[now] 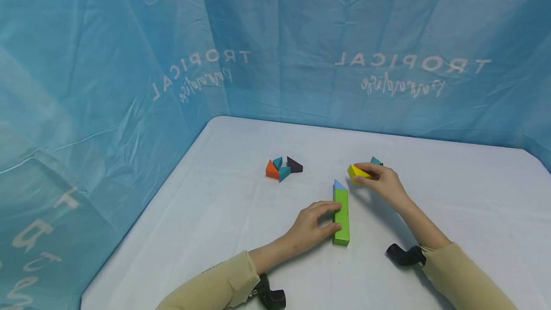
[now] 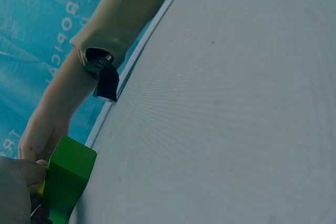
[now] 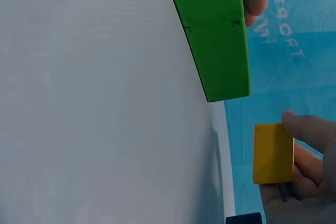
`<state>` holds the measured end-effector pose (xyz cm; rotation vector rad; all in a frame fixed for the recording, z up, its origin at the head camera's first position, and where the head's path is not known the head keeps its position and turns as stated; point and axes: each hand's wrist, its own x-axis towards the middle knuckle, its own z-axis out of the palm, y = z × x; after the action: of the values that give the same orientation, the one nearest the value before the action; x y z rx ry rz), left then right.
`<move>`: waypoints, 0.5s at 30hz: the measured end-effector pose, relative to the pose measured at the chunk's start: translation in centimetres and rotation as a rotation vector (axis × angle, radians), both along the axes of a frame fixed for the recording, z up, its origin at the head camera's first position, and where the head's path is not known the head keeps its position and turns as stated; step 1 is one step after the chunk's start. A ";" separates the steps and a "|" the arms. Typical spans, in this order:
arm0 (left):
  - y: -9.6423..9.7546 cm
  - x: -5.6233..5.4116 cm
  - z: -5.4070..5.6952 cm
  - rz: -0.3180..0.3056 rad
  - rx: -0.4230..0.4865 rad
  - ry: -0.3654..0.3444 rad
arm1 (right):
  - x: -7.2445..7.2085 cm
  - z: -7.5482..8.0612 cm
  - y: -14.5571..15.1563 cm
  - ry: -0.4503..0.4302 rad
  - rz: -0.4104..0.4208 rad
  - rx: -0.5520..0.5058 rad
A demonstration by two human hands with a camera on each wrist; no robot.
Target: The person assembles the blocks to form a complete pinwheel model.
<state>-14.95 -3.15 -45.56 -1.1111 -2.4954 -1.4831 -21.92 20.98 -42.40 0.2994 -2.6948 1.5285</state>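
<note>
Two green blocks lie end to end in a row in the head view, with a blue triangular block at their far end. My left hand rests its thumb and a fingertip against the left side and top edge of the green blocks, not wrapped round them. To the right and farther off, my right hand pinches a yellow block between thumb and fingers. That yellow block looks apart from the green ones in the right wrist view. The yellow block's far side is hidden.
Left of the row lie an orange block, two teal triangular blocks and a dark block. Another teal piece shows partly behind the right hand. Blue printed curtains border the white table.
</note>
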 end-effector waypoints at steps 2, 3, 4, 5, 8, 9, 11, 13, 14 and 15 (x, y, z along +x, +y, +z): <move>0.0 0.0 0.0 0.000 -0.001 0.000 | -0.2 -0.1 -0.3 -0.002 0.023 0.007; 0.0 0.0 0.0 0.000 -0.002 0.001 | -0.3 -0.2 -0.4 -0.001 0.036 0.012; 0.1 0.0 0.0 0.001 -0.002 -0.001 | -0.4 -0.3 -0.5 -0.002 0.047 0.014; 0.1 0.0 0.0 0.001 -0.003 -0.004 | -0.5 -0.3 -0.6 -0.001 0.057 0.018; 0.0 0.0 0.0 0.003 -0.006 -0.002 | -0.8 -0.6 -0.7 -0.008 0.085 0.021; 0.0 0.0 0.0 0.003 -0.006 -0.005 | -0.8 -0.7 -0.7 -0.011 0.095 0.023; 0.0 0.0 0.1 0.002 -0.007 -0.004 | -1.0 -1.0 -0.7 -0.011 0.111 0.027; 0.0 0.0 0.1 0.001 -0.008 -0.002 | -1.0 -1.1 -0.7 -0.008 0.127 0.027; 0.0 0.0 0.1 0.000 -0.008 0.001 | -1.0 -1.2 -0.7 -0.005 0.134 0.026; 0.0 0.0 0.1 0.000 -0.008 0.000 | -1.1 -1.2 -0.7 -0.003 0.139 0.024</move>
<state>-14.95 -3.14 -45.45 -1.1124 -2.5033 -1.4749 -22.99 20.27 -43.62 0.4959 -2.7488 1.5311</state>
